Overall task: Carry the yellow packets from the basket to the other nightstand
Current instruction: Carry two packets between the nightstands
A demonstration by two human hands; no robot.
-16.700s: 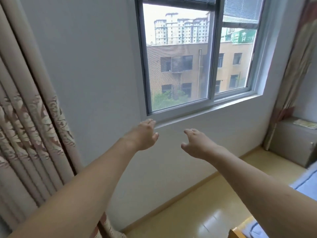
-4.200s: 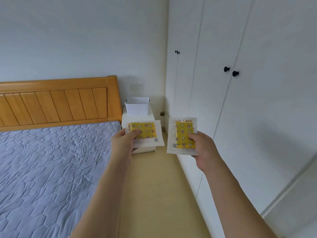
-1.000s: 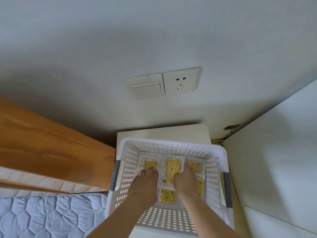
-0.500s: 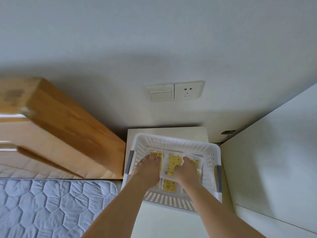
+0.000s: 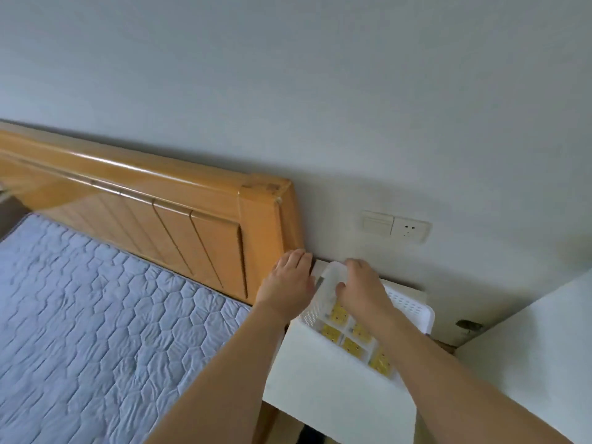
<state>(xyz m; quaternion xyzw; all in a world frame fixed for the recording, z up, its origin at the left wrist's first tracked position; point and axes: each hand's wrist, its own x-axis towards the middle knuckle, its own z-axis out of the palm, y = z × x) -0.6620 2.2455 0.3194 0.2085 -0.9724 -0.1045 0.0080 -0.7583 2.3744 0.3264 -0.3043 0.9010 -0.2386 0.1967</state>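
White plastic basket (image 5: 413, 310), yellow packets (image 5: 339, 315) lying inside; both hands' fingers curling over it, grip unclear: left hand (image 5: 286, 288), right hand (image 5: 363, 288).

One view only, from the camera on your head. It looks forward and down, tilted so the wall (image 5: 320, 91) slants across the upper frame. Close range: your forearms enter from the bottom edge, the nightstand (image 5: 333, 386) lies just below, the headboard (image 5: 179, 216) and mattress (image 5: 96, 315) fill the left.
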